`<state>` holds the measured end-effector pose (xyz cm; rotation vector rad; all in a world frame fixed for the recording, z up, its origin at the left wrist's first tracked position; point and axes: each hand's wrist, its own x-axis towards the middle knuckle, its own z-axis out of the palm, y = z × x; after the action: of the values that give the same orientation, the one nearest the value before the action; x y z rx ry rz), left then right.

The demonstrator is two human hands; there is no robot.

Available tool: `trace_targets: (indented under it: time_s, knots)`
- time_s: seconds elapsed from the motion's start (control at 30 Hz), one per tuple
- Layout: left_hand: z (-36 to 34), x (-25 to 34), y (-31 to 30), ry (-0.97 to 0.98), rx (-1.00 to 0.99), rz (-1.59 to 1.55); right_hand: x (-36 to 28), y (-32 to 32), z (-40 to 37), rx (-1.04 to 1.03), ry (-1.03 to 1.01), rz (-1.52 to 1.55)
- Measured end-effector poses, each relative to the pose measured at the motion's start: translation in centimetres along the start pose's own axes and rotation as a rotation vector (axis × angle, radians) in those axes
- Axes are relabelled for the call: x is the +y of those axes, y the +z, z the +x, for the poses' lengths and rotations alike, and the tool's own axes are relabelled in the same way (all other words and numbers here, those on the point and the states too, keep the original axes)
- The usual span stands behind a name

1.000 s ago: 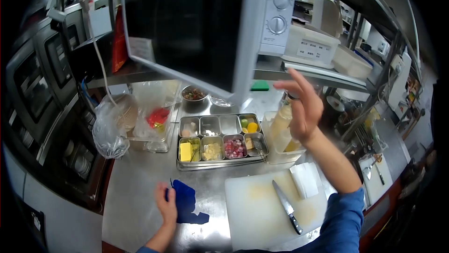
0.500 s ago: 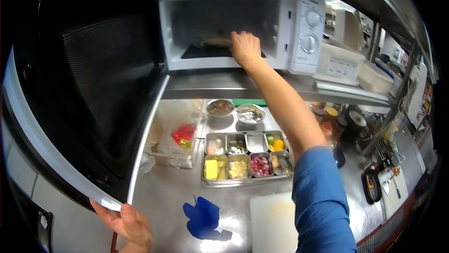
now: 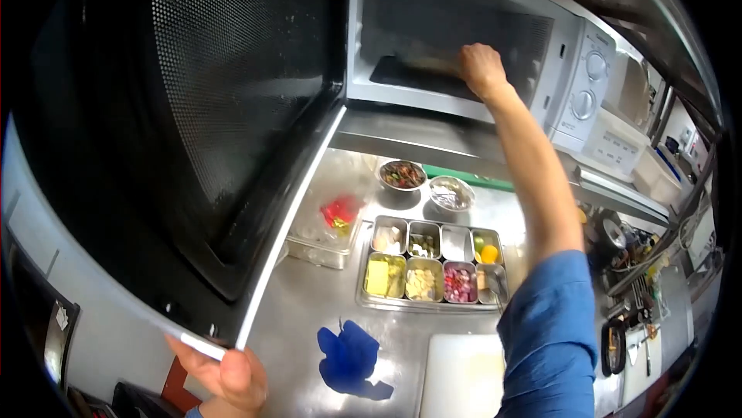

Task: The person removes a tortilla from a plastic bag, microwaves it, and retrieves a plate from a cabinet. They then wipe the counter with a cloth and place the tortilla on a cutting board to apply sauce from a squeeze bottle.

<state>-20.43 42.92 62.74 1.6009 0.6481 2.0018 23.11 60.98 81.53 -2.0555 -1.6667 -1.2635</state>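
The white microwave (image 3: 456,103) stands on a steel shelf, its dark door (image 3: 232,109) swung wide to the left. Its lower corner is gripped by my left hand (image 3: 224,375), thumb in front and fingers behind. Inside the cavity, at its right part, is my right hand (image 3: 483,69), with the fingers curled and their tips hidden. Whatever they hold, if anything, cannot be made out. A dark flat surface (image 3: 394,71) lies on the cavity floor beside that hand, with a blurred pale shape on it.
Below the shelf are a tray of small metal containers (image 3: 402,304), two bowls (image 3: 402,175) (image 3: 451,194), and a plastic tub (image 3: 317,252). A blue cloth-like item (image 3: 349,356) and a white cutting board (image 3: 462,375) lie on the steel counter. Jars and utensils stand at the right.
The view has shifted, so the microwave and containers appear farther right and tilted. My left hand still holds the door, and my right hand is still inside the microwave.
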Motion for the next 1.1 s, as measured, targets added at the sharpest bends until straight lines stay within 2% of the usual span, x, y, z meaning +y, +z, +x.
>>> trace_targets:
  time_s: [0.07, 0.13, 0.17, 0.2, 0.23, 0.3, 0.37, 0.43, 0.47, 0.53, 0.57, 0.6, 0.67, 0.73, 0.77, 0.8, 0.87, 0.97, 1.0, 1.07, 1.1]
  knots:
    - [-0.2, 0.7, 0.4, -0.082, 0.032, 0.014, 1.9, -2.2, -2.2, 0.16, -0.046, 0.041]
    - [-1.1, -0.3, 0.6, -0.144, 0.13, -0.109, 3.0, -5.8, -5.0, 0.281, 0.063, 0.154]
    - [-0.3, 0.1, 1.4, -0.12, 0.057, -0.266, 3.7, -6.3, -6.2, 0.297, 0.052, 0.239]
    - [-0.1, 1.0, 3.9, 0.068, 0.012, -0.583, 4.5, -7.0, -7.0, 0.323, 0.044, 0.329]
    - [-2.5, -2.4, 3.8, -0.225, 0.005, -0.411, 4.6, -7.5, -7.4, 0.18, 0.1, 0.436]
    - [-2.1, -2.3, 7.7, -0.655, -0.127, -0.595, 4.0, -5.8, -7.5, 0.243, 0.079, 0.364]
    - [-0.3, -2.6, 9.6, -0.891, -0.316, -0.863, 2.5, -5.2, -8.1, 0.251, 0.105, 0.349]
    - [0.4, -2.7, 12.2, -0.774, -0.556, -0.771, 1.0, -5.1, -7.8, 0.235, 0.079, 0.306]
    - [0.9, -2.4, 13.3, -0.77, -0.538, -0.77, 0.3, -5.4, -7.6, 0.236, 0.064, 0.314]
    - [2.1, -2.1, 15.6, -0.997, -0.682, -0.778, -0.6, -5.9, -7.4, 0.092, -0.047, 0.182]
    - [3.3, -2.3, 16.8, -0.993, -0.676, -0.785, -0.6, -5.5, -7.0, 0.067, -0.104, 0.118]
    - [4.8, -2.6, 18.1, -0.95, -0.645, -0.73, -1.1, -5.6, -6.0, -0.114, -0.06, 0.065]
    - [7.4, -1.6, 18.9, -0.819, -0.549, -0.643, -1.7, -4.0, -4.8, -0.111, -0.185, -0.23]
    - [8.8, -4.9, 20.0, -0.735, -0.461, -0.78, -5.8, -9.1, -5.6, -0.137, -0.04, -0.147]
    - [9.1, -2.1, 18.3, -0.627, -0.443, -0.857, -6.3, -8.0, -4.6, -0.075, -0.022, -0.085]
    - [9.5, 0.0, 17.7, -0.662, -0.389, -0.795, -6.9, -7.3, -3.9, -0.018, -0.052, -0.111]
    - [9.2, -1.6, 17.3, -0.645, -0.444, -0.745, -7.7, -3.3, -1.3, 0.129, -0.102, -0.208]
    - [8.1, -1.8, 15.3, -0.697, -0.593, -0.724, -8.9, 0.5, 1.6, 0.095, -0.062, -0.24]
    - [8.0, -1.8, 14.4, -0.719, -0.662, -0.622, -9.0, 2.1, 2.7, 0.114, -0.039, -0.197]
    - [7.2, -3.4, 13.4, -0.759, -0.739, -0.632, -9.0, 4.3, 4.0, 0.193, -0.032, -0.189]
    - [6.8, -3.8, 12.9, -0.775, -0.787, -0.608, -9.0, 4.7, 5.0, 0.043, -0.009, -0.083]
